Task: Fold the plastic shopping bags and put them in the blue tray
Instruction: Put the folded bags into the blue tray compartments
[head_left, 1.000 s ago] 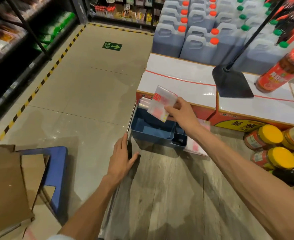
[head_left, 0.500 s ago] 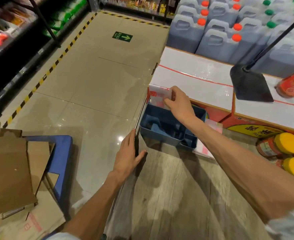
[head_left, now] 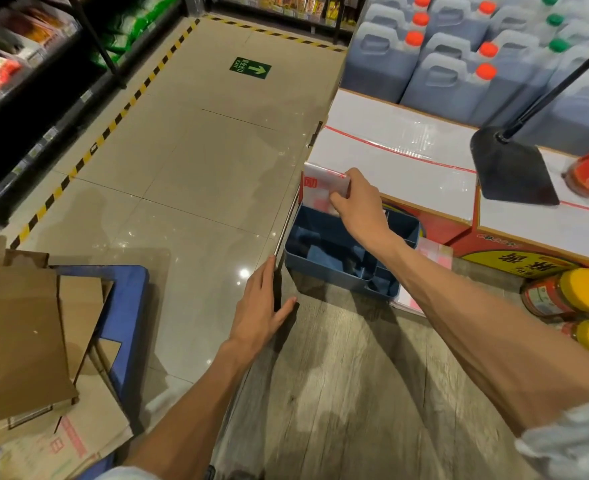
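The blue tray [head_left: 324, 275], divided into compartments, sits at the far left of the wooden tabletop [head_left: 372, 393]. A folded white plastic bag with red print [head_left: 322, 188] stands upright at the tray's far end. My right hand [head_left: 359, 209] pinches its upper right edge, fingers and thumb curled on it. My left hand [head_left: 260, 306] rests flat on the table's left edge, fingers straight, holding nothing. More flat plastic bags [head_left: 424, 271] with pink print lie on the table just right of the tray, partly hidden by my right forearm.
White-topped cartons [head_left: 407, 161] rise behind the tray, with a black stand base [head_left: 511, 168] on them and dark liquid jugs [head_left: 442, 74] beyond. Yellow-lidded jars [head_left: 570, 296] stand at the table's right. Flattened cardboard [head_left: 19, 334] on a blue cart [head_left: 126, 323] sits left of the table.
My right hand has carried the folded bag from above the tray down to its far end, where the bag now stands upright. My left hand has stayed on the table edge.
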